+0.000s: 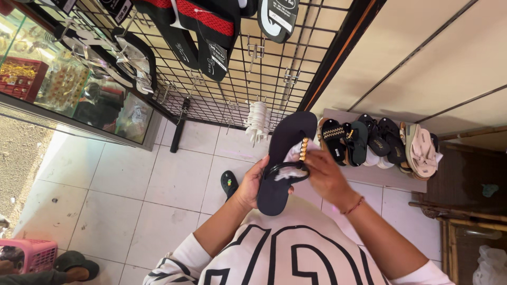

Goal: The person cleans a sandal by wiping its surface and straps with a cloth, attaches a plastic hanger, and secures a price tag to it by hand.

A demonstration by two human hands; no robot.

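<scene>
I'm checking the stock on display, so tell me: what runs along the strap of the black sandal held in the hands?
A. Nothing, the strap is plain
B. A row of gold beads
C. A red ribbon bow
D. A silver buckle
B: a row of gold beads lines the strap of the black sandal, held between the left hand and the right hand.

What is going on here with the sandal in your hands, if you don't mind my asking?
The left hand grips a black sandal by its edge, while the right hand presses a white cloth against its strap, beside gold beads. More sandals stand in a row by the wall, and others hang on a wire grid rack.
</scene>
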